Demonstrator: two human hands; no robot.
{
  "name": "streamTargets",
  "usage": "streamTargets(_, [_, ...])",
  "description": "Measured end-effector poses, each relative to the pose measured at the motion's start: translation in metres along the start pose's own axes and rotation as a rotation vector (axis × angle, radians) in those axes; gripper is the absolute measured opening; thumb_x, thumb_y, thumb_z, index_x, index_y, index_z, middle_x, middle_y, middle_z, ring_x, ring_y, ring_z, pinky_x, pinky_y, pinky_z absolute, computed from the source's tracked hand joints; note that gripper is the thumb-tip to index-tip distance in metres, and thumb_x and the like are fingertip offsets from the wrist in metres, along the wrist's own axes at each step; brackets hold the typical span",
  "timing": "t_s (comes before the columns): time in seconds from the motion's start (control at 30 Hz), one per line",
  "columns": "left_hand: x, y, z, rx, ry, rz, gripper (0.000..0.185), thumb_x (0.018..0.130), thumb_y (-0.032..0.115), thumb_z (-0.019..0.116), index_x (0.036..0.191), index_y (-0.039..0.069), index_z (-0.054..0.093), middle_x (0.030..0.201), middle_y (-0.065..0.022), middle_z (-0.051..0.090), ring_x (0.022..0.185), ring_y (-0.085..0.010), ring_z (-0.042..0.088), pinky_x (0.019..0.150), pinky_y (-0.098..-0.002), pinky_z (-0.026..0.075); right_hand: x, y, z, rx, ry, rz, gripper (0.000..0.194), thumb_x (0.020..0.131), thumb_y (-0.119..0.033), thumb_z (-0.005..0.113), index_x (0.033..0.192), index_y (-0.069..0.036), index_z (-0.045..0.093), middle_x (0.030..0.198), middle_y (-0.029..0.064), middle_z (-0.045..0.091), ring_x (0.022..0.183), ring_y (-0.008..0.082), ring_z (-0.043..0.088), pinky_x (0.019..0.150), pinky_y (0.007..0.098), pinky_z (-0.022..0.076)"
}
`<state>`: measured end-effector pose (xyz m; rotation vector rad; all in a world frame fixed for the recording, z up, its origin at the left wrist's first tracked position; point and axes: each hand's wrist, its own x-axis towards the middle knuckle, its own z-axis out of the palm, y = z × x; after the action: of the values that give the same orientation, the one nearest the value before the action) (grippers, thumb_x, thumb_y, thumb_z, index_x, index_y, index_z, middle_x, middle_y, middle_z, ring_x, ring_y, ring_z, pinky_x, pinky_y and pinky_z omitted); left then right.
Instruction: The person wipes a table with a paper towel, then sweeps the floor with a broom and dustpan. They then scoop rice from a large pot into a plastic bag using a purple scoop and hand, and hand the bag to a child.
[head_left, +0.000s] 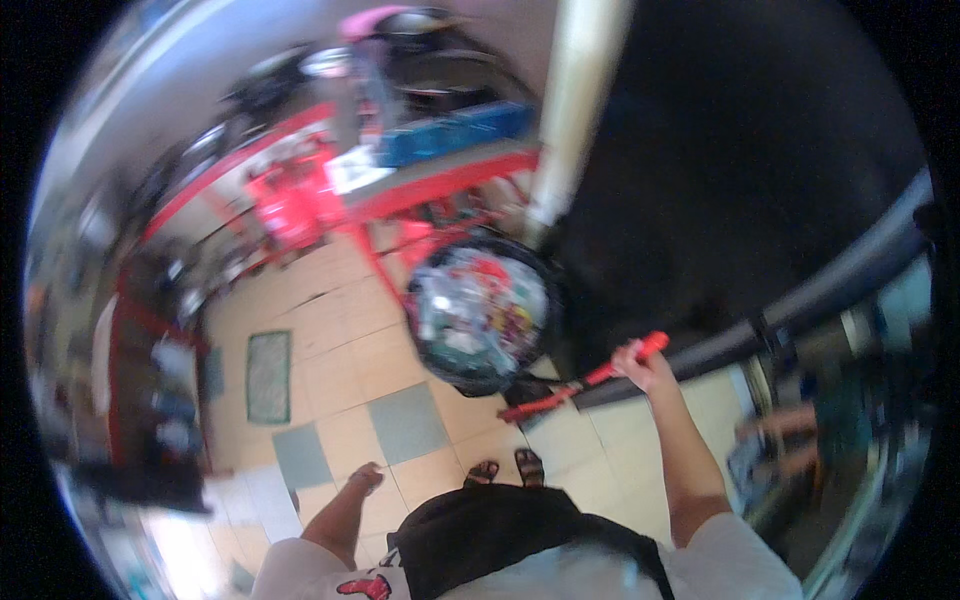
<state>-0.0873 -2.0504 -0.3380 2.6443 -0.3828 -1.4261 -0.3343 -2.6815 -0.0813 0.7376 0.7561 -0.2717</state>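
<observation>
My right hand (636, 365) is closed around a red handle (592, 375), part of a tool slanting down to the left. Its lower end, which looks like a red dustpan or brush head (534, 407), is close beside a round black bin (484, 386); blur hides its exact kind. Mixed waste and plastic (480, 307) fill the bin. My left hand (367, 477) hangs low over the tiled floor, apart from the bin; its fingers are too blurred to read.
A red-edged table (442, 180) with a blue crate (457, 135) stands beyond the bin. Red stools (289, 202) are at its left. A small mat (268, 377) lies on the floor. A pale post (577, 105) rises behind the bin. Another person's arms (784, 431) show at right.
</observation>
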Motion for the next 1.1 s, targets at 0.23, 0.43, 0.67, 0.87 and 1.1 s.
streamTargets(0.23, [-0.153,-0.135,0.069,0.642,0.078,-0.003,0.026,0.08,0.016,0.044,0.085,0.004,0.067,0.094,-0.0128,0.064,0.089,-0.0299,0.06,0.08,-0.0385,0.048,0.085,-0.02,0.106,0.153,0.143,0.265,0.039,0.064,0.004,0.064,0.096,0.004,0.041,0.079,0.0123,0.047,0.072,0.024,0.055,0.054,0.0339,0.0553])
streamTargets(0.43, [-0.218,-0.087,0.244,-0.114,-0.027,-0.16,0.033,0.081,0.028,0.047,0.1,0.007,0.063,0.106,-0.0154,0.059,0.099,-0.0285,0.056,0.087,-0.0386,0.043,0.153,-0.025,0.143,-0.14,0.205,-0.166,0.023,0.077,-0.012,0.053,0.095,0.002,0.049,0.075,0.0143,0.054,0.069,0.0249,0.058,0.057,0.0373,0.0561])
streamTargets(0.67, [-0.254,-0.097,0.329,-0.782,-0.181,-0.294,0.038,0.079,0.033,0.048,0.106,0.009,0.06,0.108,-0.0126,0.059,0.1,-0.0264,0.056,0.085,-0.0375,0.044,0.26,0.138,0.068,-0.802,-0.088,-0.209,0.019,0.082,-0.014,0.044,0.086,-0.001,0.057,0.07,0.0113,0.06,0.058,0.0208,0.058,0.058,0.0336,0.0545])
streamTargets(0.87, [-0.197,-0.226,0.269,-1.013,-0.077,-0.311,0.041,0.079,0.037,0.049,0.107,0.01,0.059,0.108,-0.0112,0.06,0.098,-0.0245,0.057,0.083,-0.0363,0.045,0.345,0.373,-0.112,-1.461,0.262,0.135,0.013,0.081,-0.013,0.052,0.072,-0.007,0.058,0.064,0.0039,0.058,0.059,0.0158,0.055,0.056,0.031,0.0456])
streamTargets(1.1, [-0.197,-0.424,0.091,-1.234,0.477,-0.495,0.038,0.078,0.032,0.051,0.109,0.011,0.059,0.103,-0.0079,0.062,0.09,-0.0217,0.058,0.077,-0.0362,0.047,0.441,0.607,-0.188,-1.809,0.281,0.34,0.018,0.084,-0.02,0.053,0.07,-0.009,0.056,0.067,0.0045,0.056,0.061,0.0183,0.052,0.06,0.0348,0.0442])
